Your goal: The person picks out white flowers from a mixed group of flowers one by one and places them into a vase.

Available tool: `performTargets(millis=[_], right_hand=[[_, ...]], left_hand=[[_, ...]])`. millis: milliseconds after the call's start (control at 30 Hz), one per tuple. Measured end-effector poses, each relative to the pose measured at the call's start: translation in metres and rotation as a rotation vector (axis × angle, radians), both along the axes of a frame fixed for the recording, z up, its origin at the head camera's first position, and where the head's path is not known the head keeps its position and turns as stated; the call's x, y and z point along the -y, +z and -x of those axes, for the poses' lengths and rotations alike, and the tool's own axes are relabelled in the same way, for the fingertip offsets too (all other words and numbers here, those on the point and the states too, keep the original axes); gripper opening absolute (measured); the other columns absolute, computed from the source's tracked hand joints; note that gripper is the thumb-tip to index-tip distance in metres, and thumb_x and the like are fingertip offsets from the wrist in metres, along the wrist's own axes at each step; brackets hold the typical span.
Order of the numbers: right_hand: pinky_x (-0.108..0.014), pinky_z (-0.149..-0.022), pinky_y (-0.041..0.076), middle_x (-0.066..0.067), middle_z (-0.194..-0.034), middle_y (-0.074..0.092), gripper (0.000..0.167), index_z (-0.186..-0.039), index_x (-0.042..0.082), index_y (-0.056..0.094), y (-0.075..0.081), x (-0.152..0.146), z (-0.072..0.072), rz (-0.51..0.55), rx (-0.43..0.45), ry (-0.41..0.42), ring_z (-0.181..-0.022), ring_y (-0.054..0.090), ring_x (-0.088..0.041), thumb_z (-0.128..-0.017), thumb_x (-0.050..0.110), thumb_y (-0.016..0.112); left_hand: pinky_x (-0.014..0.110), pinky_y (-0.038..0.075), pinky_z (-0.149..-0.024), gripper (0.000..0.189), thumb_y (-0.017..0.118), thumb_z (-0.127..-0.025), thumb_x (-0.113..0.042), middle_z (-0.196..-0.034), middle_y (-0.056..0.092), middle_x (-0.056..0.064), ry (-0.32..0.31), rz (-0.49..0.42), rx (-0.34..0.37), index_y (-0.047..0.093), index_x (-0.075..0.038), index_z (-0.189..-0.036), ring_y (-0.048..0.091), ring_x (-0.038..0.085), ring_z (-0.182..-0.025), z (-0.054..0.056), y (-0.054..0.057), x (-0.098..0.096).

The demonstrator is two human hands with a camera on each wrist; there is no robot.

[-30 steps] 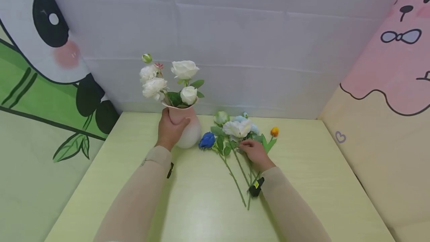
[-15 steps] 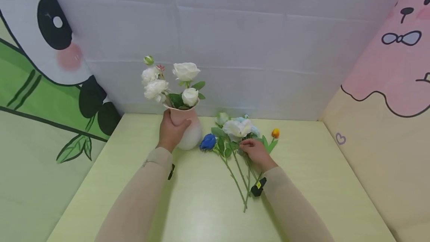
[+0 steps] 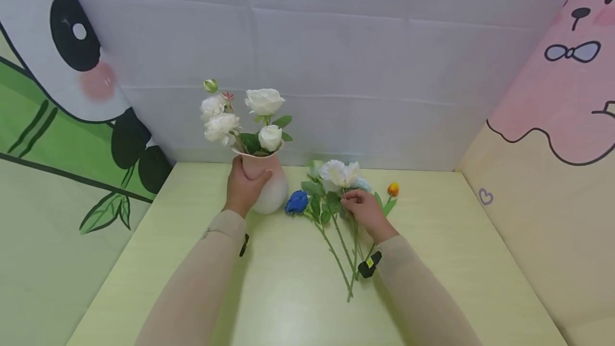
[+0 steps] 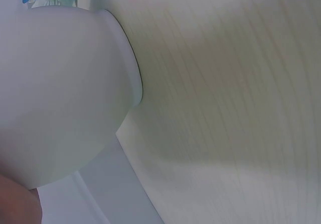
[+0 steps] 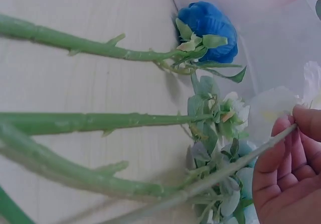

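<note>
My left hand [image 3: 244, 186] grips the neck of a pink-and-white vase [image 3: 273, 191], thumb across its front. White flowers [image 3: 264, 102] with green leaves stand in the vase. Its pale round body [image 4: 65, 93] fills the left of the left wrist view. With thumb and fingers my right hand [image 3: 367, 212] pinches the stem [image 5: 241, 161] of a white flower [image 3: 339, 174] just under its bloom. That bloom is raised a little over the other flowers. Beside the vase lies a blue rose [image 3: 296, 203], also in the right wrist view, its stem running toward me.
An orange tulip [image 3: 393, 189] lies right of my right hand. A pale green flower [image 3: 314, 169] and a light blue flower [image 3: 361, 183] lie behind the stems. The pale table [image 3: 288, 282] meets a grey cloth backdrop [image 3: 336, 57], with cartoon panels on both sides.
The white flower's bloom has tilted up and away from the pile in my right hand, which has risen slightly. My left hand keeps its hold on the vase.
</note>
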State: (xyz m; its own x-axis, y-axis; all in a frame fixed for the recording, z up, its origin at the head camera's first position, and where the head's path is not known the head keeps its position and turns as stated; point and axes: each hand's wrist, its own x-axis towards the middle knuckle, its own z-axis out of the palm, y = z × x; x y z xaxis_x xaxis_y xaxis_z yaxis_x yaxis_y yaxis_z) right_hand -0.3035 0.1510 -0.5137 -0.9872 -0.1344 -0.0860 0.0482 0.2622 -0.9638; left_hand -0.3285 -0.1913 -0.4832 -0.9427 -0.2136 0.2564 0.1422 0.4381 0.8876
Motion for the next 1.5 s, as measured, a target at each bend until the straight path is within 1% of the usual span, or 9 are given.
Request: performTargets(millis=[100, 333, 467, 567, 800, 1067, 1267, 1367, 1500], right_hand=[[-0.053, -0.085, 0.055, -0.023, -0.105, 0.066, 0.033, -0.126, -0.005, 0.064, 0.005, 0.003, -0.001, 0.028, 0.002, 0.001, -0.089, 0.065, -0.037, -0.102, 0.016, 0.067], [-0.050, -0.085, 0.057, -0.022, -0.109, 0.067, 0.031, -0.124, 0.000, 0.065, 0.015, 0.009, -0.005, 0.029, 0.002, -0.007, -0.090, 0.068, -0.035, -0.102, 0.021, 0.069], [-0.056, -0.089, 0.055, -0.024, -0.111, 0.066, 0.025, -0.119, 0.006, 0.067, 0.020, 0.014, -0.007, 0.027, 0.015, -0.017, -0.096, 0.067, -0.043, -0.102, 0.023, 0.069], [-0.058, -0.091, 0.054, -0.023, -0.111, 0.066, 0.022, -0.116, 0.007, 0.067, 0.023, 0.017, -0.007, 0.027, 0.015, -0.024, -0.098, 0.067, -0.043, -0.101, 0.023, 0.069], [-0.057, -0.091, 0.055, -0.013, -0.099, 0.066, 0.022, -0.113, 0.005, 0.067, 0.031, 0.024, -0.008, 0.056, -0.024, -0.018, -0.095, 0.069, -0.040, -0.101, 0.023, 0.070], [-0.044, -0.079, 0.058, -0.021, -0.103, 0.068, 0.020, -0.111, 0.006, 0.067, 0.047, 0.032, -0.011, 0.012, -0.116, -0.001, -0.091, 0.068, -0.040, -0.101, 0.023, 0.070], [-0.044, -0.078, 0.059, -0.012, -0.097, 0.067, 0.019, -0.107, 0.006, 0.065, 0.060, 0.040, -0.014, 0.035, -0.140, -0.015, -0.089, 0.068, -0.038, -0.099, 0.023, 0.071], [-0.043, -0.079, 0.059, -0.011, -0.096, 0.066, 0.019, -0.106, 0.005, 0.065, 0.066, 0.043, -0.015, 0.047, -0.153, -0.019, -0.087, 0.068, -0.034, -0.099, 0.021, 0.072], [-0.040, -0.080, 0.059, -0.011, -0.097, 0.066, 0.019, -0.104, 0.005, 0.065, 0.073, 0.047, -0.017, 0.056, -0.158, -0.015, -0.090, 0.067, -0.036, -0.098, 0.020, 0.074]], left_hand=[[0.056, 0.041, -0.109, 0.095, 0.081, -0.085, -0.050, -0.148, 0.050, 0.020, -0.002, -0.005, 0.004, 0.032, -0.008, -0.154, 0.051, 0.037, -0.132, 0.000, 0.000, 0.000], [0.057, 0.042, -0.109, 0.094, 0.081, -0.085, -0.050, -0.147, 0.051, 0.020, -0.001, -0.012, 0.005, 0.034, -0.008, -0.153, 0.052, 0.038, -0.131, 0.002, 0.001, 0.000], [0.057, 0.042, -0.109, 0.096, 0.081, -0.083, -0.054, -0.148, 0.051, 0.019, -0.004, -0.010, 0.005, 0.033, -0.009, -0.154, 0.051, 0.037, -0.132, 0.004, -0.002, 0.001], [0.058, 0.042, -0.109, 0.098, 0.080, -0.083, -0.056, -0.148, 0.050, 0.019, -0.009, -0.013, 0.007, 0.033, -0.009, -0.154, 0.051, 0.037, -0.132, 0.004, -0.002, 0.001], [0.057, 0.041, -0.109, 0.097, 0.080, -0.083, -0.055, -0.149, 0.050, 0.019, -0.009, -0.017, 0.008, 0.032, -0.010, -0.155, 0.051, 0.037, -0.133, 0.004, -0.002, 0.001], [0.057, 0.042, -0.108, 0.096, 0.080, -0.084, -0.054, -0.148, 0.050, 0.019, -0.003, -0.009, 0.008, 0.033, -0.009, -0.154, 0.051, 0.037, -0.132, 0.004, -0.003, 0.001], [0.057, 0.042, -0.109, 0.095, 0.080, -0.085, -0.052, -0.148, 0.050, 0.019, -0.001, -0.002, 0.007, 0.032, -0.008, -0.154, 0.051, 0.037, -0.132, 0.003, -0.003, 0.001], [0.057, 0.041, -0.109, 0.095, 0.080, -0.085, -0.052, -0.148, 0.050, 0.019, -0.006, -0.011, -0.003, 0.032, -0.008, -0.155, 0.051, 0.036, -0.133, 0.003, -0.002, 0.001], [0.055, 0.042, -0.109, 0.096, 0.081, -0.084, -0.053, -0.149, 0.050, 0.017, -0.006, -0.019, -0.013, 0.033, -0.009, -0.155, 0.050, 0.035, -0.133, 0.003, -0.003, 0.001]])
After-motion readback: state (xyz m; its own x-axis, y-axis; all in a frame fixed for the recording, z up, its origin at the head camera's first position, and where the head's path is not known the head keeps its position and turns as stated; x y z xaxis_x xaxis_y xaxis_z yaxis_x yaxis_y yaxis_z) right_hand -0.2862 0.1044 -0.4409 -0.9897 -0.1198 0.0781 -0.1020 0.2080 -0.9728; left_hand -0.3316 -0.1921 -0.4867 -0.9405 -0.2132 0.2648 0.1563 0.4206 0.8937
